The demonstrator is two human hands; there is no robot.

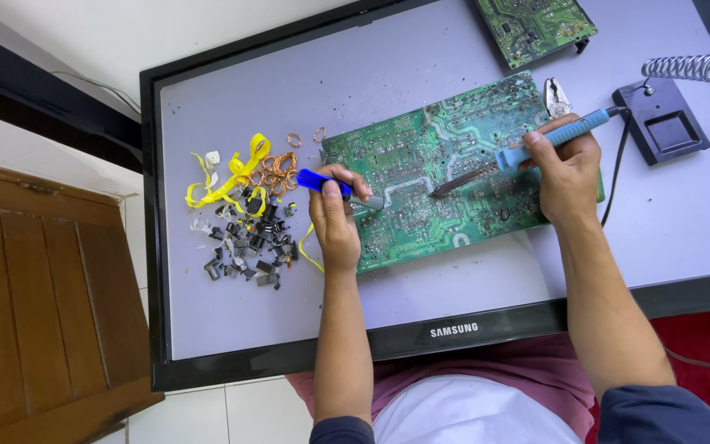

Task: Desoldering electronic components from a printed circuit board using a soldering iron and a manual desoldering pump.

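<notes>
Green and stiff, the circuit board (437, 177) is lying flat on a face-up flat screen (232, 321) — thin, probably brittle, best gripped by its bare edges. The right hand (564, 168) is closing around a blue soldering iron (527, 148), tip touching the board; the left hand (334, 218) is pinching a blue-handled tool (330, 185) — beside loose components (244, 247).

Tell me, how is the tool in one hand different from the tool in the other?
The soldering iron in the right hand has a light blue handle and a trailing cord; the tool with the dark blue handle in the left hand is shorter, with no cord visible. Both tips rest on the large green circuit board.
</notes>
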